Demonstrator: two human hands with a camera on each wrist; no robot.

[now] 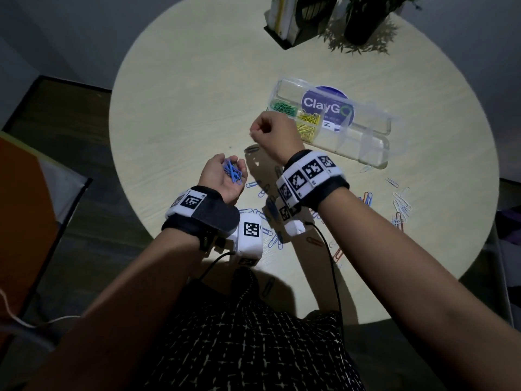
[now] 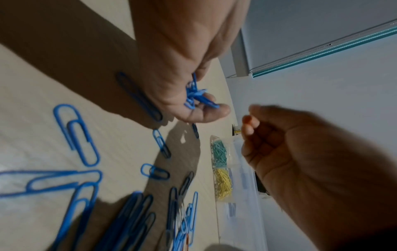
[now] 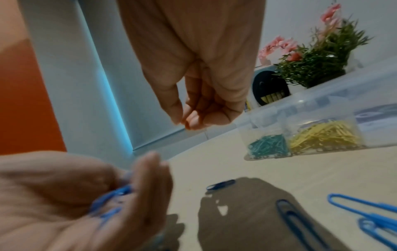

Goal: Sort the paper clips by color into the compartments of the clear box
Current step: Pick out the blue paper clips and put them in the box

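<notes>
The left hand [image 1: 222, 176] lay palm up above the surface [image 1: 180, 114], fingers loosely cupped round a small heap of blue clips [image 1: 232, 170]. The right hand [image 1: 272, 131] hovered just near side of the clear box [image 1: 363, 145], fingers curled in, thumb and forefinger tips pressed together. Head view couldn't show whether anything sat in that pinch; the right wrist view showed the fingertips [image 3: 190, 121] meeting w/ no clip visible between them, though blur leaves it unsure.

The box lay open, lid back w/ a round sticker [image 1: 327, 108] showing through it. Green clips [image 1: 283, 107] filled the end compartment nearest the right hand, yellow clips [image 1: 308, 125] the one beside it; other compartments looked see-through in head view. The right wrist view showed both piles from the side, through the box wall, which head view didn't.

Loose clips [image 1: 265, 190] lay scattered on the near side of the box, mostly blue by the wrists, plus some white and orange ones [image 1: 401, 207] further to the right. Left wrist view showed the blue ones close up [image 2: 77, 134], one partly under the left hand's shadow. Only head view took in the white/orange lot.

Beyond the box stood a potted plant [image 1: 363, 21] and a dark holder [image 1: 284, 35]; the right wrist view alone showed the plant's pink flowers [image 3: 279, 44].
</notes>
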